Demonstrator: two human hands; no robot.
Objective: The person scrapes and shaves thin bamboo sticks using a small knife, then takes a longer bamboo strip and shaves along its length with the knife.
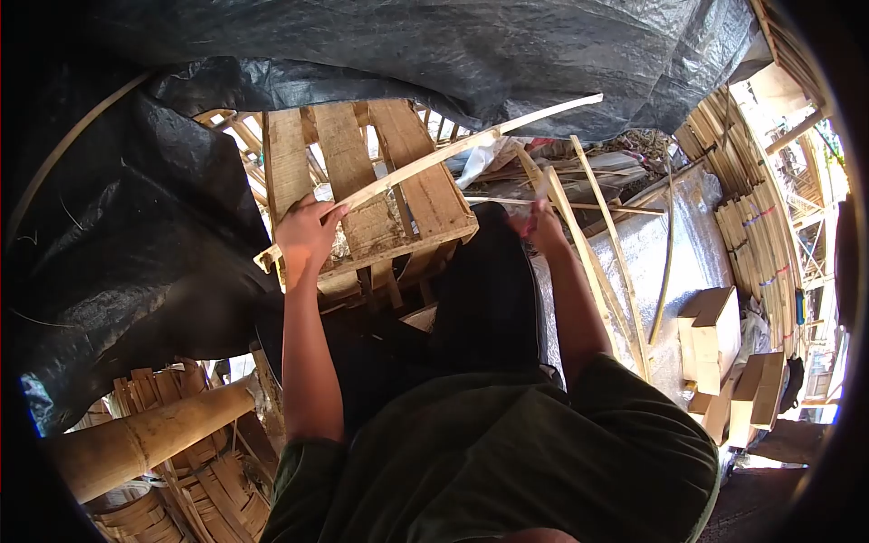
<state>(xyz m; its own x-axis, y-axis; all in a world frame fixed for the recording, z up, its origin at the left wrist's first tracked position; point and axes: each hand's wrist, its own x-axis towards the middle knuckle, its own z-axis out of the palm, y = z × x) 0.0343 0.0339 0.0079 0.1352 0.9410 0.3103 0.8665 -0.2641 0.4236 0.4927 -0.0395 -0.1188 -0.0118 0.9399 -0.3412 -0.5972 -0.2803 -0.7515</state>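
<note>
My left hand [308, 237] is closed around a long pale bamboo strip [434, 158] near its lower left end. The strip slants up to the right, across a slatted wooden crate [425, 195] in front of my knees. My right hand [546, 228] is closed on a knife [542, 187], smeared by motion, with a bit of red showing at the fingers. It is to the right of my knee, apart from the strip in my left hand. Several other bamboo strips [602, 217] lean and lie just beyond my right hand and forearm.
Black plastic sheeting [136, 244] hangs at the left and overhead. A thick bamboo pole [154, 434] crosses the lower left above woven bamboo pieces. On the right are a silvery sheet [697, 217], cardboard boxes [715, 335] and stacked bamboo slats [756, 244].
</note>
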